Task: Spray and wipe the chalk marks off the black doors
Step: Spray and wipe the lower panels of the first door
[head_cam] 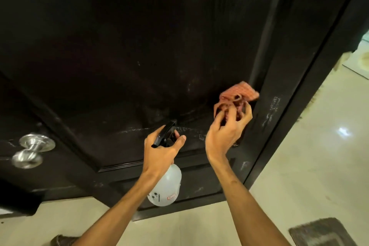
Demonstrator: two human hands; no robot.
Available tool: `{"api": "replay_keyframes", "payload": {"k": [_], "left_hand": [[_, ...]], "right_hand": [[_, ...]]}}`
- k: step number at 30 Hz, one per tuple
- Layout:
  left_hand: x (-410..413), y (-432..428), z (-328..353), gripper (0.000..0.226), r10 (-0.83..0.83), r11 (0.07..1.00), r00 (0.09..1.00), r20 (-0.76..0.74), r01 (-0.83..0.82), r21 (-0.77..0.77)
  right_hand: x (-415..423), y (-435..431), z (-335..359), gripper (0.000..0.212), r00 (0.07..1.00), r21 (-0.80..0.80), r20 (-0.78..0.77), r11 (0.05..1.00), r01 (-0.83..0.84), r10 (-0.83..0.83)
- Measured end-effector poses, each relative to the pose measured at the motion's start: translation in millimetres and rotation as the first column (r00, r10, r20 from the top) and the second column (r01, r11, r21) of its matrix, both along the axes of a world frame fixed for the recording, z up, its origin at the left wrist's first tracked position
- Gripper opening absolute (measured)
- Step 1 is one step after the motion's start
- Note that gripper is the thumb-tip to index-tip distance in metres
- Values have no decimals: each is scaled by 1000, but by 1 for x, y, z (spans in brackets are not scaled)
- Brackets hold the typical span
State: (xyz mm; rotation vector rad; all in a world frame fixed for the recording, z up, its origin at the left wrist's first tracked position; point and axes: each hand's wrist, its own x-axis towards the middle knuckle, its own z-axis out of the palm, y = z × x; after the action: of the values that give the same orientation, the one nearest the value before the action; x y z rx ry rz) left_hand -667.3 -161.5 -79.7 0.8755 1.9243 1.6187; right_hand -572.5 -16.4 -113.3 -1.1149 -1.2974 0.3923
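A black door (123, 50) fills most of the head view. White chalk marks (185, 129) run along its lower panel edge, and more chalk marks (271, 111) streak the right stile. My left hand (161, 152) grips a white spray bottle (165, 187) by its black trigger head, nozzle pointing at the door. My right hand (227, 132) pinches a crumpled pink cloth (237, 96) held against the door near its right edge.
A silver round door knob (33, 151) sticks out at the door's left. The dark door frame (311, 78) stands to the right. Glossy cream floor tiles (311, 158) spread below, with a grey mat (321, 232) at bottom right.
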Motion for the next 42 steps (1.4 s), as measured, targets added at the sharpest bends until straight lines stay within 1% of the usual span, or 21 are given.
{"api": "replay_keyframes", "payload": {"k": [2, 4, 6, 9, 11, 13, 16, 17, 19, 22, 25, 27, 28, 31, 34, 35, 36, 38, 39, 40, 42], "left_hand": [[12, 13, 1, 16, -23, 1000, 1000, -16, 23, -1], [23, 23, 2, 16, -39, 999, 999, -22, 39, -9], [30, 31, 3, 16, -51, 998, 998, -21, 51, -22], [41, 44, 11, 17, -81, 997, 996, -24, 81, -4], [45, 52, 13, 18, -92, 996, 995, -46, 92, 4], [49, 58, 18, 17, -83, 996, 996, -46, 84, 16], [51, 59, 22, 17, -49, 999, 999, -18, 49, 20], [50, 59, 22, 17, -39, 999, 999, -10, 40, 20], [45, 58, 19, 18, -1, 1000, 1000, -28, 2, 9], [37, 56, 17, 23, 88, 996, 995, -47, -87, 20], [29, 44, 15, 21, 136, 990, 990, -31, -135, 48], [23, 34, 16, 31, 160, 987, 987, -4, -159, 36], [18, 30, 14, 36, 175, 984, 984, 12, -176, 41], [7, 16, 13, 32, 254, 965, 966, 57, -257, 51], [-5, 3, 14, 44, 306, 949, 950, 56, -309, 61], [-7, 0, 16, 41, 316, 946, 948, 38, -317, 59], [-7, -3, 20, 31, 331, 941, 943, 30, -332, 69], [-4, -7, 24, 26, 308, 945, 951, 14, -307, 110], [-3, -7, 24, 23, 272, 955, 962, -20, -267, 126], [-1, -6, 23, 17, 238, 964, 970, -50, -230, 132], [5, 1, 17, 13, 190, 976, 979, -75, -180, 125]], "right_hand": [[15, 10, -16, 27, 1000, 28, -12, 999, -16, 17], [30, 14, -33, 28, 989, -170, -145, 985, 15, -40], [35, 13, -31, 29, 982, -312, -170, 950, 23, -79], [42, 29, 10, 32, 980, -75, -197, 997, -34, 19], [45, 41, 28, 29, 985, 20, -174, 1000, 0, 3], [51, 46, 15, 25, 982, -37, -178, 998, 59, -64], [54, 34, -8, 20, 963, -249, -266, 968, -18, -51], [53, 35, 1, 19, 957, -242, -285, 970, -24, -47], [49, 45, 29, 23, 952, -107, -307, 994, -31, -4], [40, 47, 51, 26, 983, 180, -160, 982, -57, 86], [30, 24, 1, 29, 977, 203, 133, 960, -193, 168], [21, 10, -20, 30, 912, 247, 334, 911, -329, 238], [15, 11, -16, 29, 894, 303, 368, 876, -375, 255], [-11, 19, 38, 30, 938, 474, 307, 829, -295, 159], [-39, 13, 64, 30, 978, 496, 159, 846, -198, 136], [-45, 7, 52, 37, 970, 515, 218, 831, -210, 110], [-48, 1, 32, 45, 932, 545, 351, 789, -283, 92], [-37, -4, -4, 52, 789, 511, 605, 706, -490, 109], [-28, 0, -8, 52, 766, 475, 629, 715, -513, 131], [-20, 7, -1, 48, 809, 449, 560, 756, -476, 177], [-6, 25, 22, 39, 946, 420, 275, 863, -281, 174]]}}
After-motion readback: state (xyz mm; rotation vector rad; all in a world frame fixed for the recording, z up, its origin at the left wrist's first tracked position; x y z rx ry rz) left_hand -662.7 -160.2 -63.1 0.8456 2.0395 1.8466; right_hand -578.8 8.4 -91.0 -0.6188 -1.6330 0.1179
